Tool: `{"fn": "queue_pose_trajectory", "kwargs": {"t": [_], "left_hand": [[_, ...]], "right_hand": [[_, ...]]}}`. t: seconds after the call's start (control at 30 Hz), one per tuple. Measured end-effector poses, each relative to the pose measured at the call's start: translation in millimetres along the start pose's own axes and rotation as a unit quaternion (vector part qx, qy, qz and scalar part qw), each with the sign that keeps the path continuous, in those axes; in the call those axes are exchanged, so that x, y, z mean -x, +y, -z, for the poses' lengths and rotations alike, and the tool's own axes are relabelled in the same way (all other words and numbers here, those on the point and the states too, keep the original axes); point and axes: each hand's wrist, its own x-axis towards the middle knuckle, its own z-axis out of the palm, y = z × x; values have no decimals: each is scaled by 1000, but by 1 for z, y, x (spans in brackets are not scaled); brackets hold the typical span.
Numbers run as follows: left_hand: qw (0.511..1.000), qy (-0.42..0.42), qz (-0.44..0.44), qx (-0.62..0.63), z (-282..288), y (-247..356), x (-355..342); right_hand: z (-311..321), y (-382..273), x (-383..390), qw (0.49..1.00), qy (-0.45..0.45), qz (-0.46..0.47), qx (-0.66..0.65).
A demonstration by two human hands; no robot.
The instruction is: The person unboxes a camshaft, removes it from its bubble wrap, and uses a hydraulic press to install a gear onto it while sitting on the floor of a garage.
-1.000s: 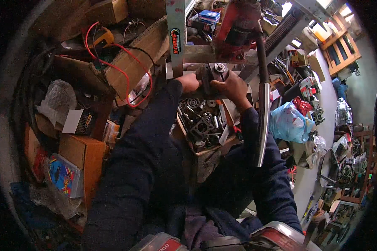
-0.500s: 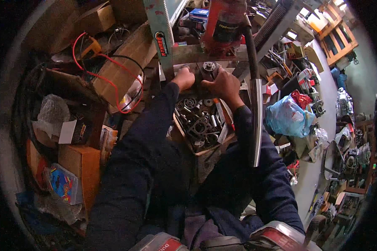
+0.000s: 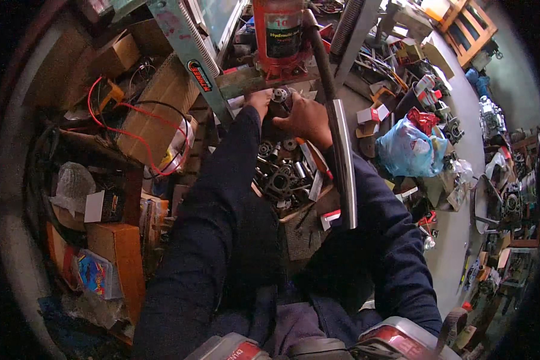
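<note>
My left hand [image 3: 258,102] is closed at the left side of a dark metal part beneath the press frame; what its fingers hold is partly hidden. My right hand [image 3: 303,120] grips that dark part, which carries a silver flanged hub [image 3: 279,95] on top, thumb toward the left. Just above stands a red hydraulic jack [image 3: 280,30] on the press's crossbar [image 3: 240,83]. A long pump handle [image 3: 344,162] with a silver sleeve slants down over my right forearm. Below both hands lies a tray full of metal parts [image 3: 280,180], including rings, sleeves and a square flange.
Cardboard boxes [image 3: 114,246] and a red cable [image 3: 132,138] are at the left. A blue plastic bag [image 3: 410,150] and piled tools crowd the right. A wooden pallet [image 3: 465,33] stands at upper right. Steel press uprights [image 3: 183,54] flank my hands.
The view has tilted and shifted, so the press now sits higher and further left. My hands stay on the part under the jack, with the hub now partly behind my right fingers.
</note>
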Motion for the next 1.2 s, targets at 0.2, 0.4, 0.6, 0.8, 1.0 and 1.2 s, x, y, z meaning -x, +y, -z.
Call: {"fn": "queue_pose_trajectory", "kwargs": {"t": [0.2, 0.4, 0.6, 0.8, 1.0, 1.2], "left_hand": [[998, 27, -43, 29, -68, 17, -12], [731, 9, -142, -667, 36, 32, -5], [664, -136, 42, -734, 23, 46, 3], [715, -96, 141, -678, -33, 87, 35], [597, -175, 175, -763, -99, 119, 45], [606, -167, 266, -731, -88, 131, 62]], "right_hand": [[-24, 62, 4, 974, 23, -67, -216], [-39, 29, -20, 934, -14, -111, -339], [-40, 62, -32, 917, -42, -111, -382], [-36, 114, -12, 804, -62, -152, -572], [-4, 127, 10, 719, -91, -215, -655], [28, 97, 34, 828, -131, -132, -529]]}}
